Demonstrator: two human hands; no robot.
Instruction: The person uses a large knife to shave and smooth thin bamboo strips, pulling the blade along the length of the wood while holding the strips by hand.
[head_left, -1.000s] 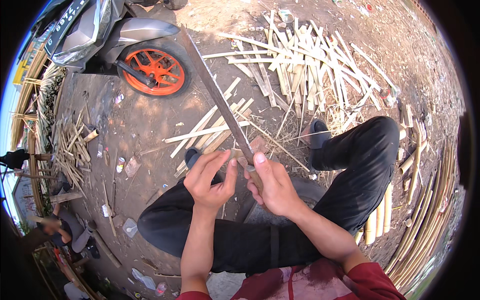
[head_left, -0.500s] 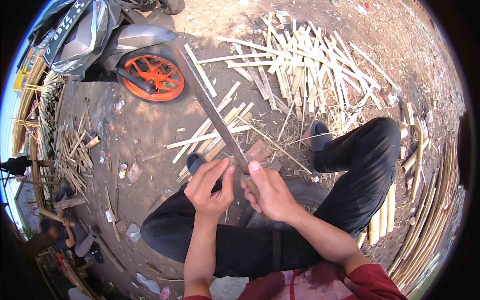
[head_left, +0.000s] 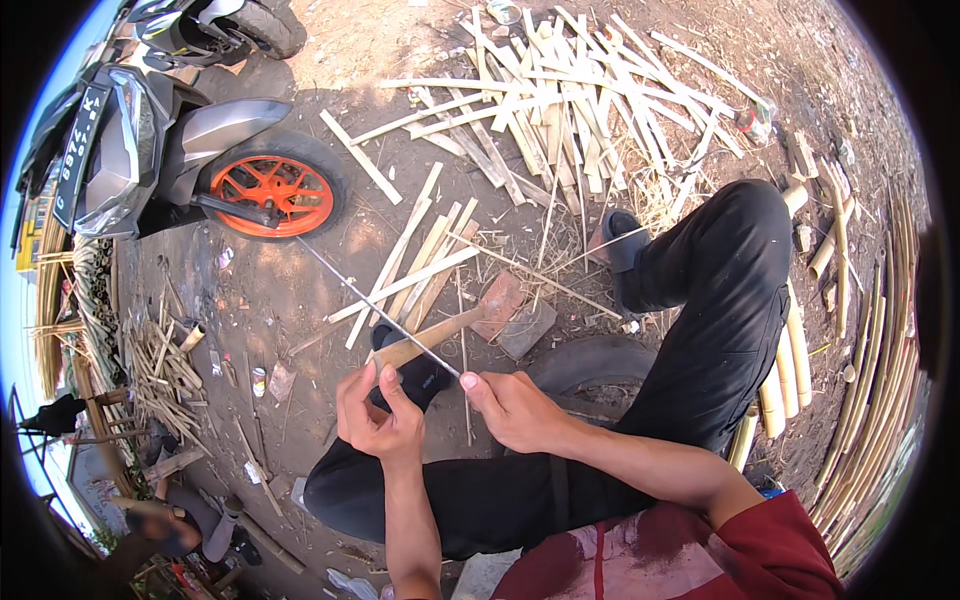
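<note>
My right hand is closed around the grip of a long machete, whose handle is hidden in my fist. The blade appears almost edge-on as a thin line slanting away to the upper left. My left hand pinches the near end of a short, flat bamboo strip between thumb and fingers. The strip points up and right, and the blade crosses in view over it near my left fingertips. Whether blade and strip touch, I cannot tell.
Split bamboo strips lie heaped on the dirt ahead, with a smaller bunch nearer. Bricks and a tyre are by my feet. A motorcycle stands at left, bamboo poles at right. Another person sits lower left.
The machete has turned from showing its broad side to nearly edge-on, its tip lower and further left. Both hands have moved lower, and the bamboo strip now shows along its length.
</note>
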